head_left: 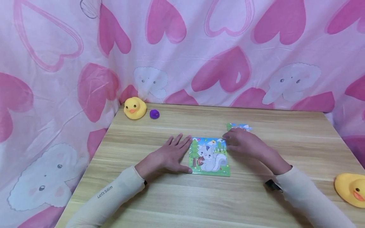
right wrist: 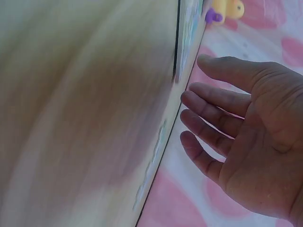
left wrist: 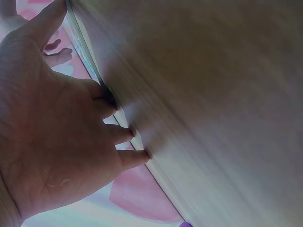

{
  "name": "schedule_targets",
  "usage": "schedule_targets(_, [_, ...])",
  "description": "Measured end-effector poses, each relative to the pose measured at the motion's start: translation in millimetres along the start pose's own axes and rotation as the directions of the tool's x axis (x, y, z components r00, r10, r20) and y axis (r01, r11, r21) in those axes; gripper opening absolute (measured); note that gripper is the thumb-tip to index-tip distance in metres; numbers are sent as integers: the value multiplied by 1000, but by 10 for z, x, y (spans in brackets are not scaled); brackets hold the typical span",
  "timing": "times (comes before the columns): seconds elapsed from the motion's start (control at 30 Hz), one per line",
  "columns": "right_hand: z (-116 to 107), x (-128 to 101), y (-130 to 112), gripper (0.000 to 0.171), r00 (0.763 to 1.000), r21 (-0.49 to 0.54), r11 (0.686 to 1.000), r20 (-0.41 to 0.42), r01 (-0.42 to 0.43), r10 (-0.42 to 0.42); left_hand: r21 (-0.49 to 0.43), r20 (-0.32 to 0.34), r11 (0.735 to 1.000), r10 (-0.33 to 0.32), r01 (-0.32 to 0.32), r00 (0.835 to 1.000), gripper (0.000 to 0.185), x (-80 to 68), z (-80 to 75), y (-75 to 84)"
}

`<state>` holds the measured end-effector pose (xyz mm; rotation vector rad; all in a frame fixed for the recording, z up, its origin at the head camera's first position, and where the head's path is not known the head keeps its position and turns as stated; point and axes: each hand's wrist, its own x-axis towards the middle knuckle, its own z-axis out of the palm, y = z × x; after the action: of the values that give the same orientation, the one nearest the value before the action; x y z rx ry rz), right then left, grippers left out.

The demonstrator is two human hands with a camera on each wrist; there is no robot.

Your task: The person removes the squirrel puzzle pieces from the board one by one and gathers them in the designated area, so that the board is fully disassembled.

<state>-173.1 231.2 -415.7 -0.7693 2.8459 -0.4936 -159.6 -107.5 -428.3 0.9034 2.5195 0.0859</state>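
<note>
A squirrel jigsaw puzzle (head_left: 209, 158) lies flat on the table, its picture showing a grey squirrel with an acorn among trees. Spread along its left edge is my left hand (head_left: 174, 155), with the thumb at the lower left corner and fingertips on the tabletop. My right hand (head_left: 242, 142) hovers by the puzzle's upper right corner. In the right wrist view that hand (right wrist: 255, 127) has loosely bent fingers and nothing between them. Behind it, a few puzzle pieces (head_left: 239, 126) lie on the table, partly hidden by the hand.
A yellow rubber duck (head_left: 135, 108) and a small purple duck (head_left: 154, 114) stand at the table's back left corner. Another yellow duck (head_left: 350, 190) sits at the right edge. A pink heart-print curtain (head_left: 176, 57) hangs behind the wooden table (head_left: 182, 202).
</note>
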Motion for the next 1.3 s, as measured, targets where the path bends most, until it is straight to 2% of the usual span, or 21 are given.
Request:
schedule_targets(0.23, [89,38,-191,48,999,-36,999,36,7,-6,-3,-4,1000,5,-5,1000,122,-5,-2,-1])
schedule_targets(0.6, [129,77,-321,49,998,-90,995,22,-49,51,-5,-2,1000,3,-3,1000,122,-7,-12,7])
schedule_targets(0.77, [140,113,-353,48,996,-66,995,26,-78,80,-5,0,1000,2,-2,1000,122,-7,-17,10])
schedule_targets(1.3, [117,228,-312,36,995,-50,996,59,-77,80,-10,11,1000,-8,8,1000,122,1,-22,24])
